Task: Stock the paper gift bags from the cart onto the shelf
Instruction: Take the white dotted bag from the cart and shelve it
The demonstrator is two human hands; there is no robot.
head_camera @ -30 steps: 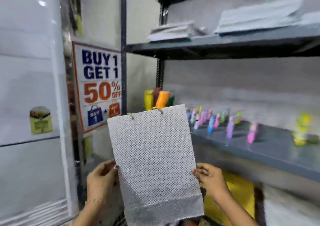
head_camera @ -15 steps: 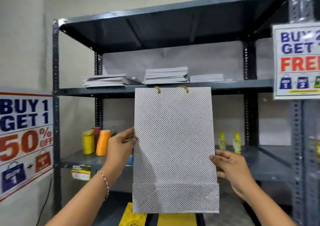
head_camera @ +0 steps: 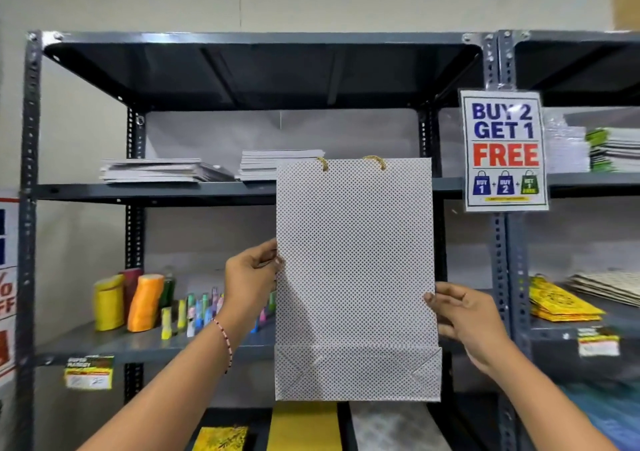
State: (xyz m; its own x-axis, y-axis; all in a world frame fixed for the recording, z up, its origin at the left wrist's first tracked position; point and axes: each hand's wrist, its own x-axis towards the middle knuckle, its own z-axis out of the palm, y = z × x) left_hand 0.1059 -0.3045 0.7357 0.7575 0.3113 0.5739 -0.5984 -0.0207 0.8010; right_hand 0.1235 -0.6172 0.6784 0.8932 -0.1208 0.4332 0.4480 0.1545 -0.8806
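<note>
Hidden behind the dotted gift bag (head_camera: pixel 355 270): middle of the shelf (head_camera: pixel 156 192), part of a stack of flat bags (head_camera: pixel 263 163), some small coloured bottles (head_camera: pixel 194 310). Cut off at the left edge: a sale sign (head_camera: pixel 7 284). Blurred, unreadable: price label (head_camera: pixel 89 371). Held upright and flat in front of the shelf, gold cord handles up. Left hand (head_camera: pixel 251 277) grip closed on the left edge; right hand (head_camera: pixel 464 319) grip closed on the right edge, lower down.
</note>
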